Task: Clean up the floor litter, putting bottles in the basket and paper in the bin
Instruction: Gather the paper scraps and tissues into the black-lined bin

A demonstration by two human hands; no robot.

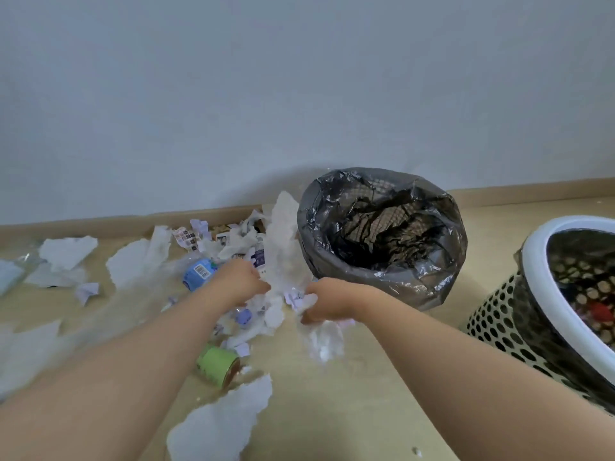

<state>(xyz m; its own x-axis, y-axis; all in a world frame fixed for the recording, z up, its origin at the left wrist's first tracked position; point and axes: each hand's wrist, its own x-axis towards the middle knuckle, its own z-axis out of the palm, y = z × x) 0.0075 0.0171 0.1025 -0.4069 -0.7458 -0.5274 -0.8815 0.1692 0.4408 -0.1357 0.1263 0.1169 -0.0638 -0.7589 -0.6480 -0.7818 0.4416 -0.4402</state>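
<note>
A heap of torn white paper (283, 247) lies on the floor just left of the bin (316, 227), which is lined with a dark plastic bag. My left hand (241, 279) grips the paper heap from the left. My right hand (327, 302) clutches a crumpled bunch of paper (324, 339) from the right. A plastic bottle with a blue label (198, 272) lies partly under the paper beside my left wrist. A green-labelled bottle (216, 362) lies nearer to me. The perforated basket (535, 261) with a white rim stands at the far right.
More paper scraps lie to the left (68, 251) and close in front (223, 424). A small purple-capped item (244, 316) sits among the scraps. A clear bottle (20, 264) lies at the left edge. The wall and skirting board run behind everything.
</note>
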